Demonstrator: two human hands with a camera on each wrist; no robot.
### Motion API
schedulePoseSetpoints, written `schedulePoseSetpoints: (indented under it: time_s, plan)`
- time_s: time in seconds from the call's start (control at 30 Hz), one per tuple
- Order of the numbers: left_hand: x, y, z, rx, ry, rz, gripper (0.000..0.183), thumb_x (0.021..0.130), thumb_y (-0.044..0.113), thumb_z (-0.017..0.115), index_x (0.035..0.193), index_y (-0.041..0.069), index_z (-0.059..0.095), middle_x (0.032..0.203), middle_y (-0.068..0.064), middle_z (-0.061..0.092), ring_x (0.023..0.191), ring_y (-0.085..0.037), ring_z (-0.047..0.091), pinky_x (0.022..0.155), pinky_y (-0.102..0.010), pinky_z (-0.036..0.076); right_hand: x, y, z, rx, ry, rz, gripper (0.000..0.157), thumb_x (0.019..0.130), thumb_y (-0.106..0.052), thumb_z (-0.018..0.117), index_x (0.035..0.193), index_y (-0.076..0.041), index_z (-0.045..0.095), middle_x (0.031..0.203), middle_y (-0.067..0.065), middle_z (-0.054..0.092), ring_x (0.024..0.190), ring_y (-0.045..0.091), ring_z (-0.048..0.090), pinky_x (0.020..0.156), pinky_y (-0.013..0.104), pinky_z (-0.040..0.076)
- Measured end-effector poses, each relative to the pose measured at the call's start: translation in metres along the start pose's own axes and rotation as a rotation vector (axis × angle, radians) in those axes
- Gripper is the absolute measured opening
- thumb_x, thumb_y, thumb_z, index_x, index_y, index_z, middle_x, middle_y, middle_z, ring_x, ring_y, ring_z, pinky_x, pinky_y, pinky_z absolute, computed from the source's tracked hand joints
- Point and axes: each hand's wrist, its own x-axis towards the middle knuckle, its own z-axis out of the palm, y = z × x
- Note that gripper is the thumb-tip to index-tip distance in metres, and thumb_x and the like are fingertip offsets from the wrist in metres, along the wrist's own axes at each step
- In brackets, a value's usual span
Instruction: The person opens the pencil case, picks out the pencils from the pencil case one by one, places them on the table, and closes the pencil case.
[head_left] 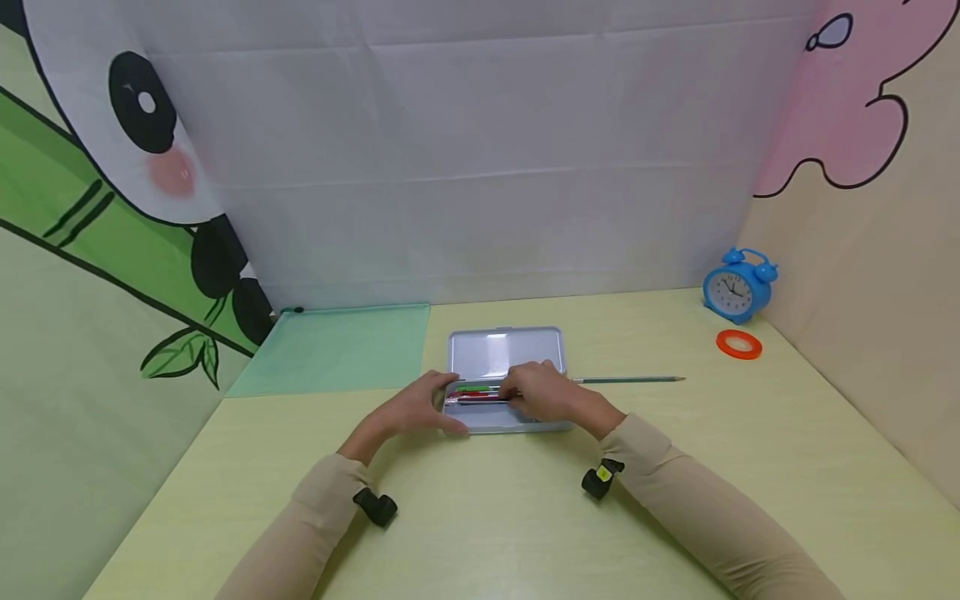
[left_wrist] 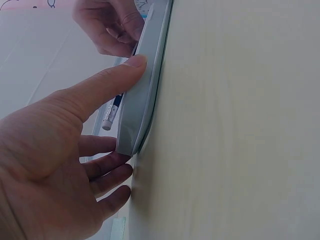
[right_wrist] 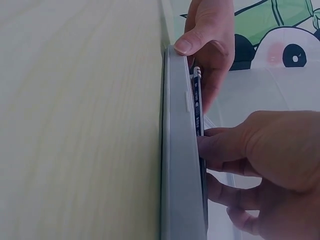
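OK, found the dark pencil just inside the front wall of the pencil case, already between the right thumb and fingertips, pinched. Saw its long axis running left-right, parallel to that wall, eraser toward the left end of the case. Couldn't tell whether resting on the tray floor or held above. Rated the right hand nearer, over the right half of the case. Had the left hand gripping the left end of the case, thumb on the front edge, other fingers spread slightly around that end. Saw pens, green and red, inside the case, left half; couldn't count them.

Noted the lid open on the far side of the case. Had everything on a pale table. Logged a grey-green pencil right of the case, tip pointing away from it. Farther right and beyond the case, saw a red ring, then a blue alarm clock. Left of and beyond the case, a mint mat; behind, a white wall hanging.
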Motion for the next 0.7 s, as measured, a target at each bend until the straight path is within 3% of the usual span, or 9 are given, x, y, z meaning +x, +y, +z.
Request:
schedulePoseSetpoints:
  time_s: [0.3, 0.43, 0.7]
  plan:
    - [0.000, 0.001, -0.001, 0.009, -0.002, 0.002, 0.103, 0.070, 0.040, 0.091, 0.152, 0.007, 0.039, 0.148, -0.013, 0.041, 0.130, -0.029, 0.042, 0.112, -0.051, 0.034, 0.000, 0.002, 0.000, -0.027, 0.000, -0.008, 0.027, 0.094, -0.004, 0.068, 0.118, -0.014, 0.076, 0.104, 0.001, 0.070, 0.087, 0.014, 0.060, 0.072, 0.035, 0.040]
    - [0.001, 0.000, 0.000, 0.015, -0.001, 0.003, 0.102, 0.071, 0.040, 0.091, 0.152, 0.007, 0.040, 0.148, -0.013, 0.042, 0.129, -0.030, 0.043, 0.112, -0.051, 0.034, -0.001, 0.004, -0.002, -0.017, 0.012, -0.015, 0.029, 0.095, -0.003, 0.067, 0.121, -0.013, 0.075, 0.104, 0.002, 0.069, 0.084, 0.014, 0.059, 0.072, 0.031, 0.046]
    - [0.001, 0.001, 0.000, -0.008, 0.003, -0.008, 0.100, 0.070, 0.039, 0.092, 0.151, 0.008, 0.042, 0.143, -0.011, 0.045, 0.124, -0.029, 0.044, 0.109, -0.050, 0.037, -0.003, 0.002, -0.016, -0.002, 0.050, -0.006, 0.027, 0.094, -0.002, 0.066, 0.119, -0.008, 0.074, 0.102, 0.004, 0.068, 0.083, 0.014, 0.057, 0.074, 0.027, 0.051]
